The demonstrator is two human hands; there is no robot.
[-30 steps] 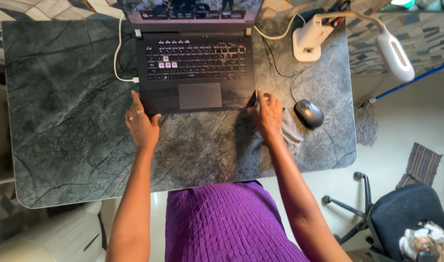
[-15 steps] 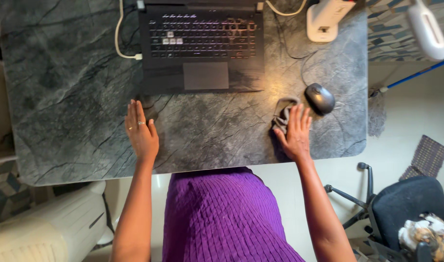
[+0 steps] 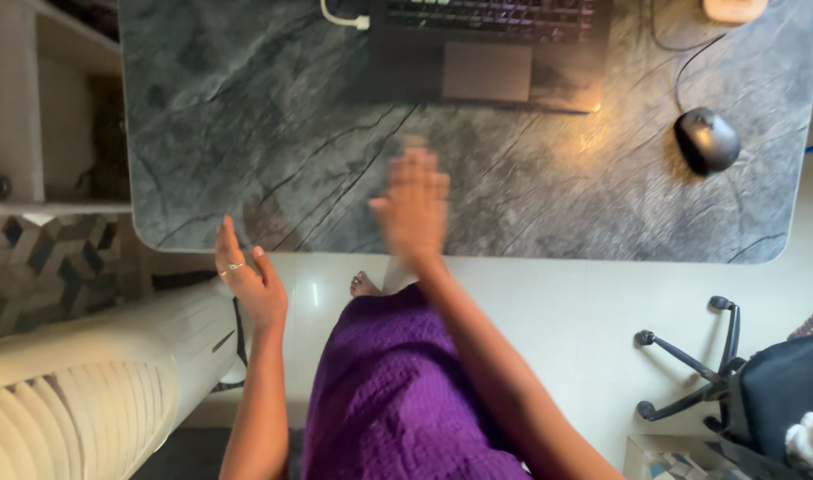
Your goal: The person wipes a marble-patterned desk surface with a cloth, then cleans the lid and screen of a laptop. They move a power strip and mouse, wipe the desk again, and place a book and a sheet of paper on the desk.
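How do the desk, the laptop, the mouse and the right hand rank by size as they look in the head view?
1. Desk, by far the largest.
2. Laptop, though cut off by the top edge.
3. Right hand; blurred and nearer the camera, so its rank is unsure.
4. Mouse, smallest.

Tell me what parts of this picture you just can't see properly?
All in the head view:
- Right hand: motion blur; whether it holds a cloth cannot be told.
- Laptop: screen and most keys cut off by the top edge.
- Chair: seat cut off by the right edge.
- White base: nearly all beyond the top edge.
- Left hand: open at the desk edge; touching or not is unclear.
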